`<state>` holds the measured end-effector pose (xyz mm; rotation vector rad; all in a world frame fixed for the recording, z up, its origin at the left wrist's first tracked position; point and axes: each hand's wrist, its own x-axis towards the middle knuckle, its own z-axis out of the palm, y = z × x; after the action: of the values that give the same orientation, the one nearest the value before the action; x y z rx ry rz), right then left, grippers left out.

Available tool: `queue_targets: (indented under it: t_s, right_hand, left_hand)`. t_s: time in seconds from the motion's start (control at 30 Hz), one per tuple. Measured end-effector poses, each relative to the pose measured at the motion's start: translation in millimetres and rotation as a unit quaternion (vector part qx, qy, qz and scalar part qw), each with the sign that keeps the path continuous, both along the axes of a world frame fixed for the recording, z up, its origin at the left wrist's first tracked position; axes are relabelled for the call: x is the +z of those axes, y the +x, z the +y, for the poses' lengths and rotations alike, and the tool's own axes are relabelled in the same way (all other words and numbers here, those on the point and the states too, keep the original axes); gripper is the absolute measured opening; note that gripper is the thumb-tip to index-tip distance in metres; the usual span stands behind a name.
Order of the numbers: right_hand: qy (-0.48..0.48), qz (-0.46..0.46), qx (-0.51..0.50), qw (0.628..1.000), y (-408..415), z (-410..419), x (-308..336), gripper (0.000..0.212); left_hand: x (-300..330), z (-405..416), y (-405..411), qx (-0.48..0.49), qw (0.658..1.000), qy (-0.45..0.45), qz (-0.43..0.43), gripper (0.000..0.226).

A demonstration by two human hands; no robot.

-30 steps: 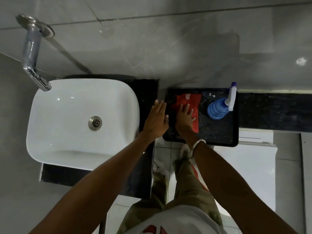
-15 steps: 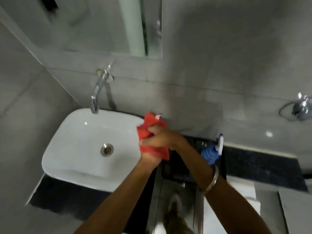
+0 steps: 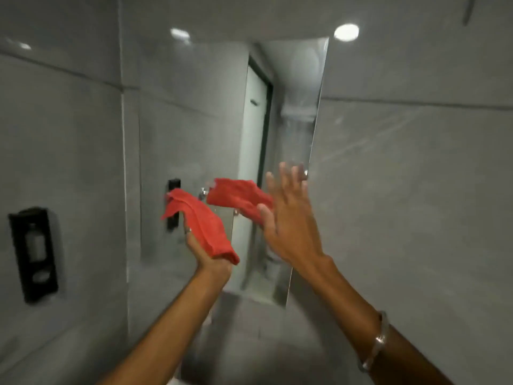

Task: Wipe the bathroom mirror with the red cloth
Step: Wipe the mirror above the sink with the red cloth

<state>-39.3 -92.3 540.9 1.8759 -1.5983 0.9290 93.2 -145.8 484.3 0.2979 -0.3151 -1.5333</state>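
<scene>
The bathroom mirror (image 3: 194, 120) hangs on the grey tiled wall straight ahead, a tall frameless pane. My left hand (image 3: 208, 255) is raised in front of its lower half and grips the red cloth (image 3: 202, 225), which drapes over the fingers close to the glass. A second red shape to the right of it is the cloth's reflection in the mirror. My right hand (image 3: 288, 218) is up beside it near the mirror's right edge, palm toward the glass, fingers spread, holding nothing. A bangle sits on my right wrist.
A black soap dispenser (image 3: 33, 254) is fixed to the left wall at hand height. Grey wall tiles surround the mirror on all sides. The mirror reflects a doorway and ceiling lights. The sink and tray are out of view below.
The view has swung up from the sink to the mirror. Both hands rose; the cloth, bunched between both hands before, is now in my left hand alone, and my right hand has opened.
</scene>
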Motion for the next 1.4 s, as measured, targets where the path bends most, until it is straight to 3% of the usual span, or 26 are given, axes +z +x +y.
queue_targets:
  t_s: [0.07, 0.13, 0.17, 0.23, 0.3, 0.37, 0.4, 0.43, 0.5, 0.57, 0.6, 0.77, 0.9, 0.97, 1.0, 1.1, 1.13, 1.2, 1.27, 1.4]
  right_hand:
    - [-0.074, 0.007, -0.054, 0.996, -21, -3, 46, 0.068]
    - [-0.116, 0.028, -0.129, 0.984, -46, -8, 81, 0.07]
    - [-0.132, 0.027, -0.155, 0.979, -58, -10, 102, 0.07]
    - [-0.143, 0.005, -0.175, 0.974, -82, -18, 128, 0.072]
    - [-0.148, 0.005, -0.184, 0.972, -100, -28, 135, 0.072]
    - [-0.172, 0.037, -0.212, 0.961, -113, -41, 131, 0.074]
    - [-0.19, 0.046, -0.222, 0.955, -116, -48, 130, 0.075]
    - [-0.204, 0.051, -0.229, 0.95, -119, -53, 128, 0.076]
    - [-0.229, 0.057, -0.235, 0.943, -121, -59, 129, 0.075]
    - [-0.242, 0.067, -0.239, 0.938, -124, -63, 128, 0.071]
    - [-0.245, 0.069, -0.237, 0.937, -124, -63, 127, 0.07]
    - [-0.257, 0.072, -0.229, 0.936, -130, -57, 114, 0.067]
    - [-0.241, 0.09, -0.227, 0.939, -145, -45, 94, 0.066]
    - [-0.233, 0.098, -0.229, 0.94, -148, -43, 90, 0.067]
    - [-0.232, 0.099, -0.234, 0.939, -148, -43, 90, 0.067]
    - [-0.238, 0.102, -0.249, 0.933, -146, -45, 90, 0.068]
    - [-0.239, 0.102, -0.251, 0.932, -146, -45, 90, 0.068]
    - [-0.244, 0.103, -0.254, 0.93, -147, -45, 89, 0.068]
    - [-0.25, 0.107, -0.253, 0.929, -147, -46, 87, 0.068]
    - [-0.262, 0.111, -0.253, 0.925, -147, -50, 81, 0.067]
  left_hand:
    - [65, -17, -1, 0.063, 0.993, -0.081, -0.065, 0.065]
    - [121, -34, -3, 0.183, 0.951, -0.174, -0.177, 0.077]
    - [147, -43, -4, 0.261, 0.91, -0.212, -0.24, 0.077]
    - [187, -67, -7, 0.384, 0.793, -0.264, -0.391, 0.066]
    - [217, -97, -15, 0.422, 0.671, -0.288, -0.537, 0.069]
    - [238, -121, -30, 0.452, 0.569, -0.277, -0.629, 0.071]
    - [246, -125, -38, 0.476, 0.541, -0.258, -0.643, 0.072]
    - [252, -126, -48, 0.499, 0.534, -0.23, -0.642, 0.073]
    - [268, -116, -67, 0.523, 0.545, -0.193, -0.626, 0.075]
    - [285, -105, -90, 0.531, 0.53, -0.199, -0.63, 0.075]
    - [293, -98, -100, 0.535, 0.506, -0.229, -0.636, 0.075]
    - [273, -86, -127, 0.559, 0.283, -0.463, -0.627, 0.069]
    - [204, -113, -85, 0.541, 0.168, -0.548, -0.616, 0.068]
    - [192, -135, -51, 0.547, 0.157, -0.535, -0.624, 0.068]
    - [196, -144, -39, 0.551, 0.189, -0.506, -0.636, 0.068]
    - [236, -148, -29, 0.546, 0.362, -0.374, -0.657, 0.072]
    - [253, -142, -35, 0.546, 0.402, -0.339, -0.652, 0.073]
    - [282, -128, -51, 0.543, 0.437, -0.312, -0.645, 0.072]
    - [293, -114, -69, 0.546, 0.419, -0.337, -0.642, 0.07]
    - [249, -96, -98, 0.554, 0.31, -0.435, -0.638, 0.07]
